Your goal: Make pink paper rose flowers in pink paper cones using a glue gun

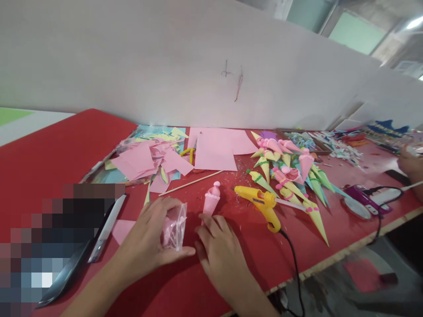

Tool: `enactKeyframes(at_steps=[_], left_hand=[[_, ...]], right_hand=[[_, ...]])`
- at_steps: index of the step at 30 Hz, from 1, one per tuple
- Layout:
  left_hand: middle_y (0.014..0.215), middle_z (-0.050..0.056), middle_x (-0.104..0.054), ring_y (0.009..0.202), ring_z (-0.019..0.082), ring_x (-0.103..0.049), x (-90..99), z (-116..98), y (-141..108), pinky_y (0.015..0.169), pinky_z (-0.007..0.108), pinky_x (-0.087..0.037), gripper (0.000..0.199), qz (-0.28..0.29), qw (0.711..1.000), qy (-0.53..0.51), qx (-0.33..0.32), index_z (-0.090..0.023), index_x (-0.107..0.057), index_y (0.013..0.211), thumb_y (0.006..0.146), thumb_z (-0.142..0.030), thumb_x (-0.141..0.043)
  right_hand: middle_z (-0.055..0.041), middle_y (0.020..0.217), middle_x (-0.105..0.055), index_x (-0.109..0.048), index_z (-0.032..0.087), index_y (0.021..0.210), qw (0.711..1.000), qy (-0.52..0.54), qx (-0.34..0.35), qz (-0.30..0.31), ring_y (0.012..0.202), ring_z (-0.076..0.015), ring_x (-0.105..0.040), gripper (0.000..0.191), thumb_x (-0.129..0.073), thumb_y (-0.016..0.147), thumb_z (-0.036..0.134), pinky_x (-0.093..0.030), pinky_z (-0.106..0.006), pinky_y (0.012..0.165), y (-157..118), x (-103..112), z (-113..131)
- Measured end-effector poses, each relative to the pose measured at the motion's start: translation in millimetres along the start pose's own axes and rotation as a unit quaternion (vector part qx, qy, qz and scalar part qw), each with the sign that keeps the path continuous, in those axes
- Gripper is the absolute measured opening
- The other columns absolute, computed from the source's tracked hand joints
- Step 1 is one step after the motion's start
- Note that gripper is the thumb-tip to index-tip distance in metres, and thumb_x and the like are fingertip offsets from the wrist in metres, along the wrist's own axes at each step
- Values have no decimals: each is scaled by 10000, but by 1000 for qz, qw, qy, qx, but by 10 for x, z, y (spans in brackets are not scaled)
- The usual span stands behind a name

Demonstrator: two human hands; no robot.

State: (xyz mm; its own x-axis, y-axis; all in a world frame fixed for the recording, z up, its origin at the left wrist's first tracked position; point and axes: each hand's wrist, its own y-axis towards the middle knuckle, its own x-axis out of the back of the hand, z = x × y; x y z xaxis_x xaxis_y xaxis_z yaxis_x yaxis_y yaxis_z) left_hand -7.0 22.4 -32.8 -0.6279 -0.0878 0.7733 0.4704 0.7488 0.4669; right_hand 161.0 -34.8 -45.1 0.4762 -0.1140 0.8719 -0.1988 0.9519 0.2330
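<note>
My left hand [145, 237] curves around a small clear plastic bag [180, 226] with pink pieces inside, its thumb stretched out along the bottom. Close beside it, my right hand [220, 246] has its fingers closed at the narrow end of a pink paper ice cream cone [211, 202]. The cone has a ruffled rim and a small pink ball on top; its tip is hidden by my fingers. A yellow hot glue gun [259, 202] lies just right of the cone, a glue stick in its back end.
Finished paper cones [287, 163] are heaped at the right. Pink paper sheets [216, 149] and cut scraps [142, 156] lie at the back, with a thin wooden stick [191, 182] in front. A purple device [370, 200] and another person's hand [410, 163] are far right.
</note>
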Motion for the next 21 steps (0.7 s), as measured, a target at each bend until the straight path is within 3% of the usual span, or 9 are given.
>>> enactKeyframes(at_steps=[3,7,10,14,17,21], left_hand=[[1052,91,-587,951,285,-563,-8,24,-19,824,399,-454,662,7,1000,-14,7,-230,-416,1163,735,-735,-418],[1086,82,-590,973,276,-551,22,24,10,848,382,-420,557,7,1000,-23,9,-250,-418,1188,803,-651,-404],[1027,67,-607,942,270,-544,45,-17,41,833,387,-401,508,26,999,-21,11,-240,-465,1125,789,-622,-473],[917,24,-630,848,239,-540,49,-98,69,778,358,-393,474,99,994,-40,-16,-238,-533,1020,694,-561,-648],[888,6,-623,809,214,-538,41,-131,72,741,322,-405,444,127,990,-53,-24,-236,-539,999,666,-475,-710],[894,17,-611,782,204,-545,35,-123,65,707,307,-421,479,135,990,-38,-25,-221,-522,1027,651,-434,-728]], right_hand=[[-61,977,-678,-642,167,803,997,60,44,-3,874,-228,-605,128,-570,776,65,-528,-359,752,-14,-13,-12],[-36,778,-658,-626,173,818,987,149,54,-39,720,-188,-602,129,-533,794,86,-500,-311,664,-43,-1,-5],[-33,781,-646,-614,174,874,958,264,14,-112,708,-158,-606,150,-489,822,108,-490,-264,649,-55,50,12],[-24,821,-641,-606,179,949,911,377,-4,-170,744,-129,-610,159,-533,815,137,-492,-219,686,-57,115,26],[-24,840,-637,-620,185,954,905,389,-1,-170,757,-128,-605,159,-573,806,154,-494,-224,702,-57,128,25],[-44,864,-645,-652,175,984,920,356,17,-160,781,-134,-613,184,-571,820,155,-499,-228,719,-47,119,17]])
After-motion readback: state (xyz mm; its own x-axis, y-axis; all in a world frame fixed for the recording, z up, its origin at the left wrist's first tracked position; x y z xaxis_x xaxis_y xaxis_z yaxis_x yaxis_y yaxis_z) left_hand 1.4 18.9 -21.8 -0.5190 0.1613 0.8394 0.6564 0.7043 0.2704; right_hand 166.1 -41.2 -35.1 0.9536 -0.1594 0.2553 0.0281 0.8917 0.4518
